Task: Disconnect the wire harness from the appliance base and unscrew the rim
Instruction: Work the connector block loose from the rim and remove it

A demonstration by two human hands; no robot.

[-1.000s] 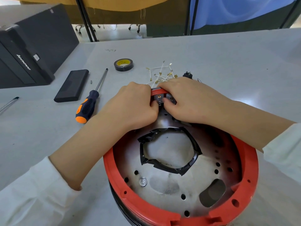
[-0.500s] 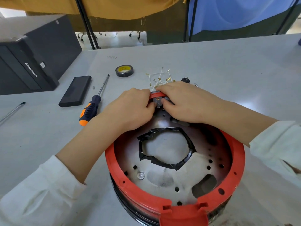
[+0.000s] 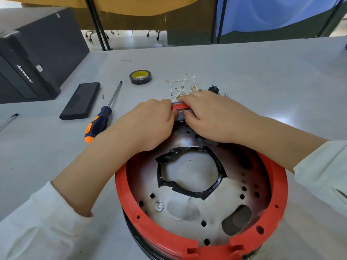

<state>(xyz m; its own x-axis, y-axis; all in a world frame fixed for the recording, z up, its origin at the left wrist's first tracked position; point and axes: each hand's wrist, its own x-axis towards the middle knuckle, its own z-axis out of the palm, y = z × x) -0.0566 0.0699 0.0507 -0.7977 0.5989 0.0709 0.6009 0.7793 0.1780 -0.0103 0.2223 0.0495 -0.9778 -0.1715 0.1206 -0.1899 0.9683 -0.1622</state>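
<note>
The round appliance base (image 3: 187, 209) lies upturned before me, a metal plate with holes and a black-taped centre opening, ringed by a red rim (image 3: 127, 199). Both hands meet at the rim's far edge. My left hand (image 3: 150, 122) and my right hand (image 3: 212, 113) curl their fingers over the red rim there, thumbs against a small metal terminal part (image 3: 180, 115) between them. A bundle of white wires with brass terminals, the wire harness (image 3: 183, 87), lies on the table just beyond my fingers.
An orange-and-black screwdriver (image 3: 100, 121) lies left of the base, beside a flat black case (image 3: 80, 100). A roll of black tape (image 3: 140, 77) sits further back. A black computer tower (image 3: 35, 53) stands far left. A small black part (image 3: 214, 89) lies behind my right hand.
The view has shifted a little, so the base sits lower and closer. Both hands stay at the same spot on the far rim, fingers barely moved.
</note>
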